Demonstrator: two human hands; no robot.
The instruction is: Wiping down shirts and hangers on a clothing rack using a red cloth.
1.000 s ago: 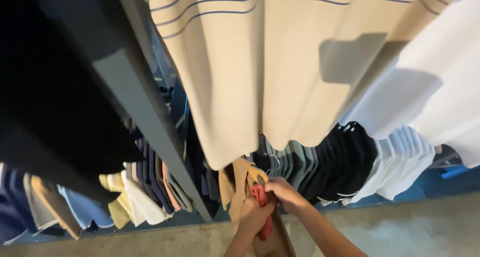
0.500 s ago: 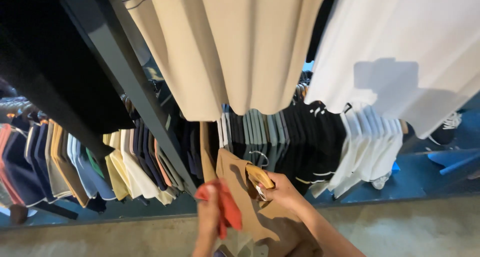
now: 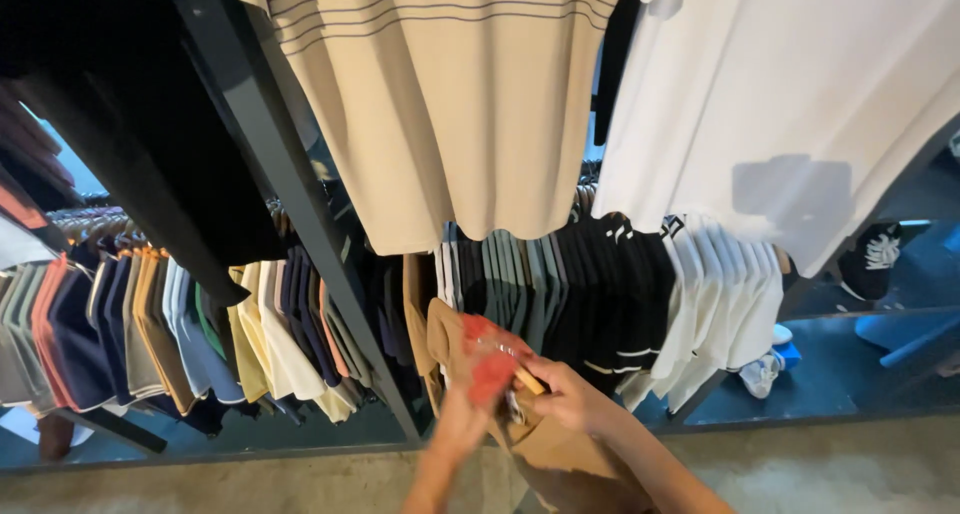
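head: red cloth (image 3: pixel 490 366) between fingers (image 3: pixel 540 389)

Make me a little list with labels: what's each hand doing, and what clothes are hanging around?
Left hand: grips a red tag or cloth
Right hand: holds a wooden hanger against a tan garment
Above: striped beige shirt, white shirt
Lower rail: dark and white shirts
Left rack: mixed-colour shirts
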